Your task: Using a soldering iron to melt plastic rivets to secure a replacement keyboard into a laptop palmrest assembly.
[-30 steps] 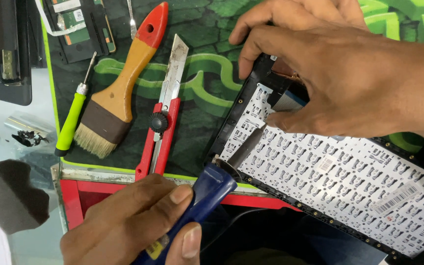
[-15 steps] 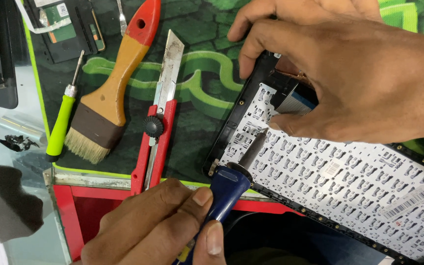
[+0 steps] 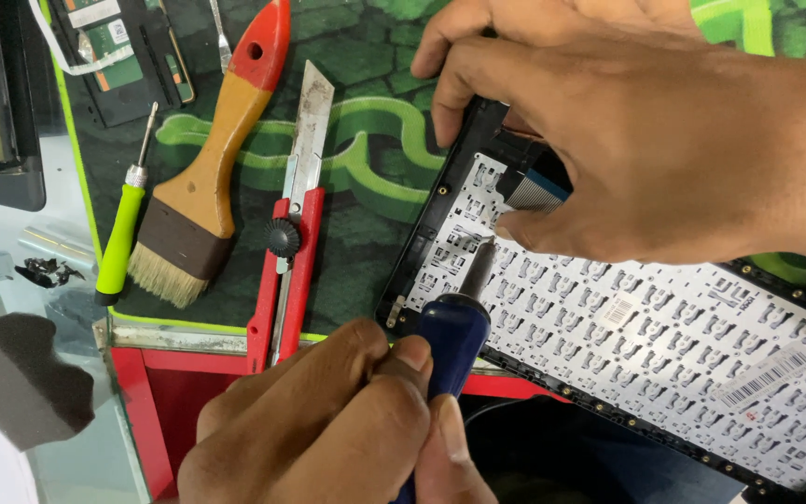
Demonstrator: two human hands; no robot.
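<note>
The blue-handled screwdriver [image 3: 454, 341] is clenched in the left hand [image 3: 328, 425]; its shaft points far-right, apparently touching the keyboard back [image 3: 627, 345], pinned by the right hand [image 3: 646, 131].

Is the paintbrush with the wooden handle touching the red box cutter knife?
Apart. The head view shows a strip of green mat between the wooden-handled paintbrush and the red utility knife along their whole length.
</note>
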